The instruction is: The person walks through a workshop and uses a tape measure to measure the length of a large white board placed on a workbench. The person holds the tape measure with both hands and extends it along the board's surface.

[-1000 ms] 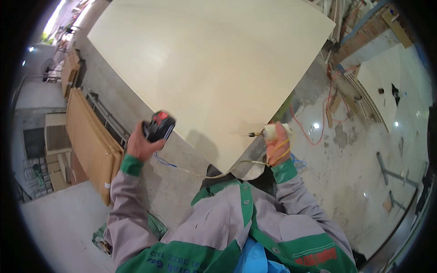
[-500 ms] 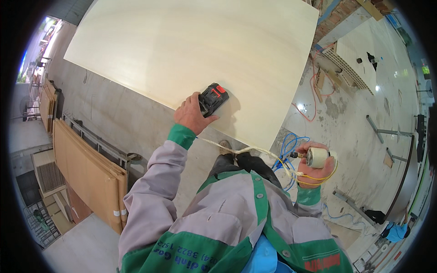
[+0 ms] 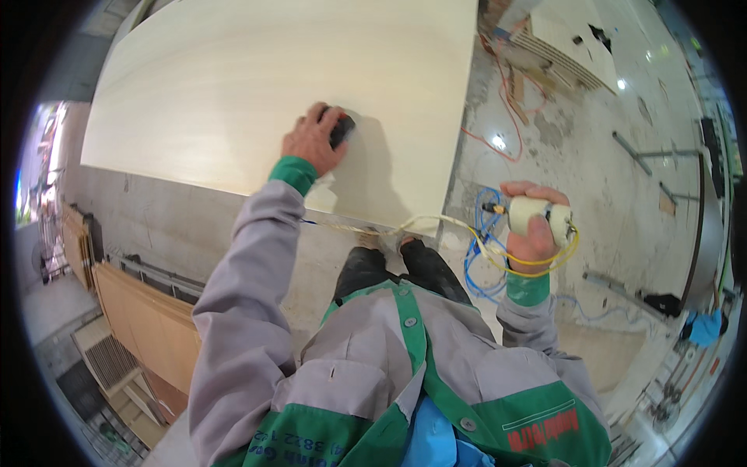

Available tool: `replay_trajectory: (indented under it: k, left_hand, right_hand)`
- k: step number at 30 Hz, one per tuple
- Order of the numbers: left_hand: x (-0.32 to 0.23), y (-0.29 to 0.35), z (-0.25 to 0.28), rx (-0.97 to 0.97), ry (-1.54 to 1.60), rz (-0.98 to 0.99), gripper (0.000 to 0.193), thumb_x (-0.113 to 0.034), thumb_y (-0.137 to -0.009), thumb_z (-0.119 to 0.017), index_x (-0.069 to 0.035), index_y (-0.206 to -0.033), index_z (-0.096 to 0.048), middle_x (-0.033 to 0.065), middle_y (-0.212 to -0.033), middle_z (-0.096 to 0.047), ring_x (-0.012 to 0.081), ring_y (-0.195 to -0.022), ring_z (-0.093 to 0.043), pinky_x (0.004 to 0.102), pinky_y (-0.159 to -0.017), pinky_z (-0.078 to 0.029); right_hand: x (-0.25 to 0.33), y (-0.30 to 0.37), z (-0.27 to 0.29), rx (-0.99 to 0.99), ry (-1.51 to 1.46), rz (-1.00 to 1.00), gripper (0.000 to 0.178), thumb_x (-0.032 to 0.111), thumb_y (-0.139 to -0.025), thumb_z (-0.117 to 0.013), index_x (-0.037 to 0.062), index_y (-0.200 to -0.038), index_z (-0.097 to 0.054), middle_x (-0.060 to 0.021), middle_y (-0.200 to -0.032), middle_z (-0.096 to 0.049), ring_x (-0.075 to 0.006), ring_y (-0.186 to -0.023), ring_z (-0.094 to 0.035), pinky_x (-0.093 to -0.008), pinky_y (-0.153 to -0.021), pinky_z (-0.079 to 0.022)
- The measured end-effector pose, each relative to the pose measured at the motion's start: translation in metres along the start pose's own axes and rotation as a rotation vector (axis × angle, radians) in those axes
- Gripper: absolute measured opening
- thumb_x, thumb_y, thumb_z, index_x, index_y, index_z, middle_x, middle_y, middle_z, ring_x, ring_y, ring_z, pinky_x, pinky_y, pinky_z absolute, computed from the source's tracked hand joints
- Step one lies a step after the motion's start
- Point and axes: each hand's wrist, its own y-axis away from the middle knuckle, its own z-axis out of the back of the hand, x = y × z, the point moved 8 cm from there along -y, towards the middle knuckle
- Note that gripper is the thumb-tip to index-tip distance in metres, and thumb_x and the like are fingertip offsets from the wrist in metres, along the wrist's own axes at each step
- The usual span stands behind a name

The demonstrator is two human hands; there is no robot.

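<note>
Closest is the grey and green work jacket (image 3: 354,385), with a light blue garment (image 3: 436,436) showing at its opening and dark trousers (image 3: 416,265) beyond its hem. On the right, the right hand (image 3: 532,245) is closed round a cream cylinder (image 3: 523,212), thumb over the near side and fingers beyond; a narrow dark tip (image 3: 492,208) sticks out of it toward the person's left. Yellow wire (image 3: 576,243) loops from the cylinder round the wrist side of that hand. A pale cord (image 3: 436,220) stretches leftward from there, passing by the near edge of the big board, and shows a blue stretch (image 3: 309,222) near the left cuff. Behind the right hand's wrist, a tangle of blue cable (image 3: 471,268) lies on the floor

A little farther out, the left hand (image 3: 310,146) is curled over a black block (image 3: 340,131) with a bit of red on top (the fingers hide much of it). The block is above the cream board (image 3: 233,86), near its close edge, with a shadow to its right; whether it touches the surface I cannot tell

Farther off, brown panels (image 3: 148,319) stand stacked at the left, an orange cable (image 3: 511,157) trails past the board's right side, and a pale panel (image 3: 572,35) lies on a layered stack (image 3: 551,58) at the upper right
</note>
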Motion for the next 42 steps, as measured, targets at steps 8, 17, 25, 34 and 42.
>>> replay_trajectory:
  k: [8,17,25,34,42]
  left_hand:
    - [0.028,-0.063,0.003,-0.006,-0.089,-0.035,0.065,-0.04,-0.086,-0.08,-0.029,-0.146,-0.057,0.0094,-0.152,-0.053,0.0366,-0.131,-0.061,0.0537,-0.105,-0.054]
    - [-0.069,0.099,0.004,0.204,0.759,-0.817,0.094,-0.049,-0.077,-0.092,-0.005,-0.151,-0.053,0.0227,-0.147,-0.06,0.0428,-0.136,-0.057,0.0503,-0.112,-0.047]
    - [0.041,0.159,-0.034,0.35,0.345,-0.494,0.042,-0.031,-0.093,-0.079,-0.014,-0.131,-0.072,0.0136,-0.083,-0.075,0.0363,-0.073,-0.073,0.0461,-0.067,-0.057]
    - [0.051,-0.058,0.038,-0.317,0.128,-0.219,0.047,-0.049,-0.106,-0.054,-0.023,-0.144,-0.065,0.0221,-0.154,-0.053,0.0424,-0.14,-0.054,0.0571,-0.11,-0.047]
    - [0.048,-0.085,-0.001,0.051,0.091,0.101,0.051,-0.048,-0.103,-0.048,-0.028,-0.148,-0.06,0.0192,-0.16,-0.048,0.0429,-0.139,-0.055,0.055,-0.112,-0.048]
  right_hand:
    - [0.017,0.049,-0.029,-0.196,0.234,0.103,0.035,0.019,-0.09,-0.067,0.0002,-0.118,-0.059,-0.022,-0.106,-0.073,-0.0328,-0.102,-0.072,-0.0474,-0.096,-0.058]
    - [0.052,0.1,-0.097,-0.535,0.06,0.325,0.041,0.027,-0.089,-0.071,-0.0008,-0.117,-0.061,-0.0228,-0.102,-0.071,-0.0351,-0.095,-0.071,-0.0512,-0.091,-0.061]
    - [0.066,0.112,-0.092,-0.593,0.495,0.371,0.032,0.025,-0.093,-0.074,-0.0009,-0.11,-0.066,-0.0177,-0.1,-0.075,-0.026,-0.091,-0.071,-0.0405,-0.085,-0.059]
    - [-0.093,0.096,-0.069,-0.602,0.38,-0.054,0.018,0.006,-0.088,-0.084,0.0017,-0.098,-0.07,-0.0039,-0.089,-0.074,-0.0093,-0.078,-0.066,-0.0276,-0.07,-0.055]
    - [-0.135,0.084,-0.065,-0.526,0.52,-0.194,0.018,0.009,-0.088,-0.085,0.0026,-0.098,-0.071,-0.0016,-0.089,-0.073,-0.0087,-0.079,-0.065,-0.028,-0.073,-0.055]
